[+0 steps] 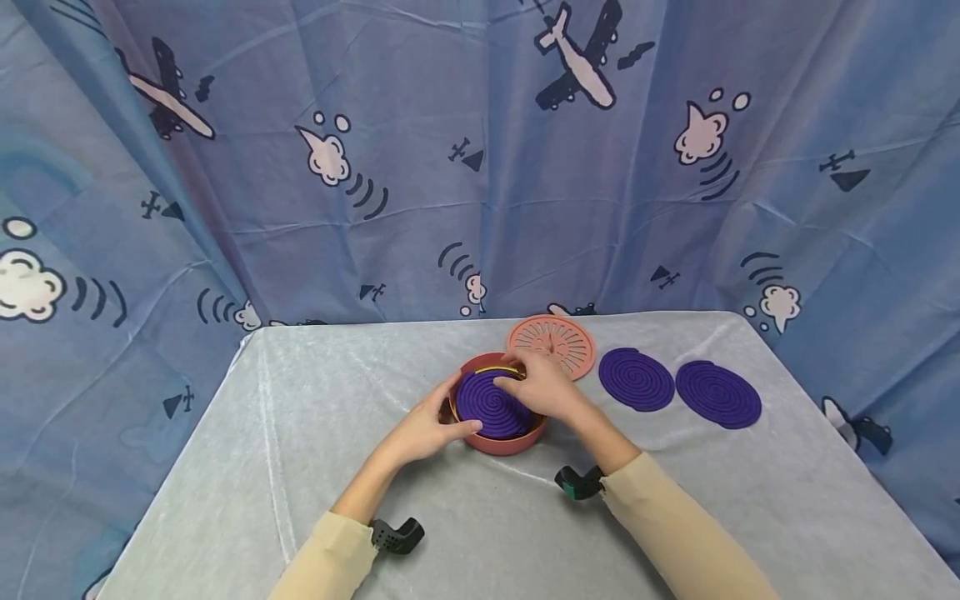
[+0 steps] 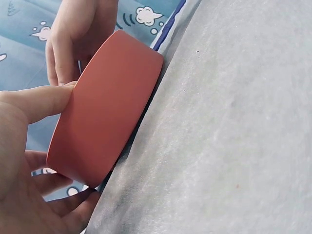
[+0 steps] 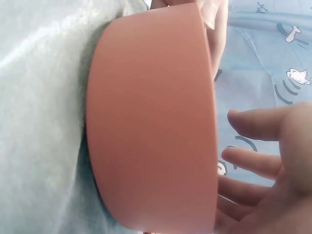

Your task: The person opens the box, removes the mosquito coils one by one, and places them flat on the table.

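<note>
Gripping with the left hand the red bowl at its 8-to-9 o'clock side, thumb at the rim, fingers curled about the wall. Lying inside that bowl: one purple coil, apparently in place or nearly so, judging by its fit within the rim; cannot tell whether quite flat. Showing along the 12 o'clock edge: a thin yellow band, too small to identify. Reaching over the 1-to-2 o'clock rim with the right hand, thumb and fingers spread apart; nothing visibly pinched, cannot tell whether touching rim or coil. Beyond, at 1 o'clock from the bowl: an orange slotted disc, off the bowl. Well right, around 3 o'clock: a nearer coil and a farther coil, both outside; thus one coil in, two out.
</note>
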